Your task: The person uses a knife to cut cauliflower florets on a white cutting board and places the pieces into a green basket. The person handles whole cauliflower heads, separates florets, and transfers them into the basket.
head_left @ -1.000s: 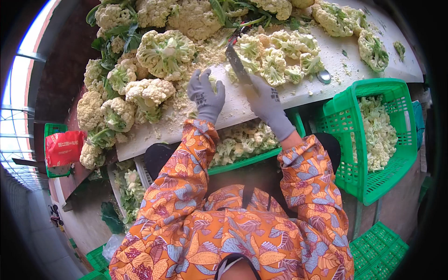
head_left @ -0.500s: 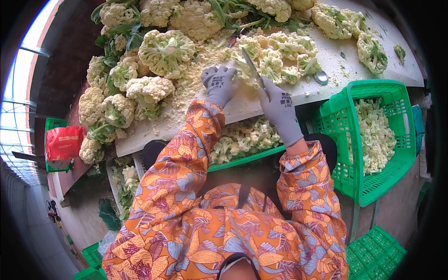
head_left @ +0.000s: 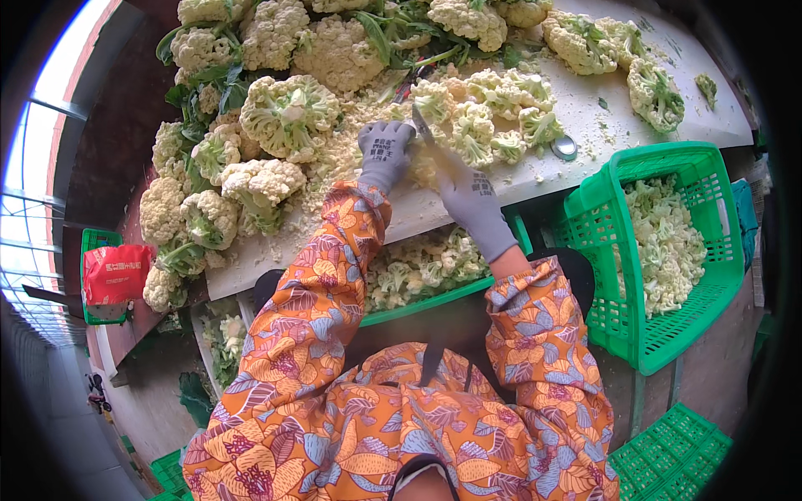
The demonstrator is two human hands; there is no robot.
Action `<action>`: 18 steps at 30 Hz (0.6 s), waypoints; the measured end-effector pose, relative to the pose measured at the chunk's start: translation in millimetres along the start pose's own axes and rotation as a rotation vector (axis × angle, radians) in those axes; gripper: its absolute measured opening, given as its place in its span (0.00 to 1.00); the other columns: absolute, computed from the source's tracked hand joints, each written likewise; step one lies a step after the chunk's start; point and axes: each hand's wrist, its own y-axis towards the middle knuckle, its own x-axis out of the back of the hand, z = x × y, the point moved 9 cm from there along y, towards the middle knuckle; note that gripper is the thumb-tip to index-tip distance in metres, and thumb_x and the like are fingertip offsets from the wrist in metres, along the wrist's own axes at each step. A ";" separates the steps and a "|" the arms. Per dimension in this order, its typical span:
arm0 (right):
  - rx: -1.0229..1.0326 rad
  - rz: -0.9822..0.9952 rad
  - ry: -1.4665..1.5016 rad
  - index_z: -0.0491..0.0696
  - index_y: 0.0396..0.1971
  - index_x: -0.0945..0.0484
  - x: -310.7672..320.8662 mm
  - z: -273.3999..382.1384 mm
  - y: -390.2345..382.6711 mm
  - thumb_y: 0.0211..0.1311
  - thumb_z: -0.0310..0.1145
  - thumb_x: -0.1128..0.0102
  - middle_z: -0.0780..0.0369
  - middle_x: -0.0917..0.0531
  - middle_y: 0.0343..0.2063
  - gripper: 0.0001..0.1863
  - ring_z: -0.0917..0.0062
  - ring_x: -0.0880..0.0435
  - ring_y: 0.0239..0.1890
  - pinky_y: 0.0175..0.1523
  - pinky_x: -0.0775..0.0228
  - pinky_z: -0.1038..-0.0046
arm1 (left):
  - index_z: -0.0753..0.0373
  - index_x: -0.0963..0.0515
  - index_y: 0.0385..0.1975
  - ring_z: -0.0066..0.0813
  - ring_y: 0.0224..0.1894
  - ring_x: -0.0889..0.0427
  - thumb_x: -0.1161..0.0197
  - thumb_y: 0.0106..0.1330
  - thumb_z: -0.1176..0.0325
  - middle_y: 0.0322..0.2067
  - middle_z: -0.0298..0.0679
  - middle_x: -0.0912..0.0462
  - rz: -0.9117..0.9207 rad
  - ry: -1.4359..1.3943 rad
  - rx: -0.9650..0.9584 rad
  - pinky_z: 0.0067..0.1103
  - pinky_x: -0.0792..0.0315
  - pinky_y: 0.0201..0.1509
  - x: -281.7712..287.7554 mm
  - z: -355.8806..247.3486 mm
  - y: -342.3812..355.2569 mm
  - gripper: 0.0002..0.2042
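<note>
The right hand (head_left: 472, 196) has its fingers clamped on the knife (head_left: 424, 128), whose long axis slants away from the body and leftward, its tip just beyond the left hand (head_left: 385, 154). A blurred cauliflower piece (head_left: 423, 172) lies on the table (head_left: 535, 171) between the hands, just right of the left fingers and nearer to them. Those fingers are curled; whether they grip it, I cannot tell. Cut florets (head_left: 493, 113) lie right of the blade.

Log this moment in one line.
Left hand: curled, hold unclear | Right hand: gripping knife | Table: cauliflower | Right crate: florets
</note>
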 end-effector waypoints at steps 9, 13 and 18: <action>-0.179 0.025 0.245 0.50 0.60 0.26 23.0 3.3 16.4 0.68 0.44 0.45 0.50 0.14 0.37 0.23 0.57 0.13 0.40 0.45 0.23 0.62 | 0.53 0.24 0.55 0.44 0.62 0.29 0.35 0.55 0.60 0.58 0.44 0.25 -0.026 -0.248 0.101 0.37 0.43 0.71 19.1 44.7 1.2 0.25; 0.057 -0.214 0.101 0.56 0.64 0.27 50.8 -6.5 -3.8 0.69 0.42 0.45 0.53 0.14 0.40 0.24 0.60 0.13 0.37 0.42 0.21 0.64 | 0.48 0.32 0.68 0.50 0.71 0.37 0.41 0.55 0.59 0.71 0.45 0.38 0.226 -0.471 0.196 0.38 0.48 0.76 -32.7 66.5 32.7 0.35; -0.064 -0.449 -0.495 0.59 0.63 0.26 113.4 -28.4 4.4 0.68 0.44 0.44 0.58 0.17 0.33 0.24 0.62 0.14 0.32 0.35 0.21 0.59 | 0.48 0.30 0.66 0.52 0.70 0.38 0.41 0.59 0.54 0.68 0.46 0.34 0.267 -0.316 0.033 0.42 0.45 0.74 14.6 23.1 7.8 0.31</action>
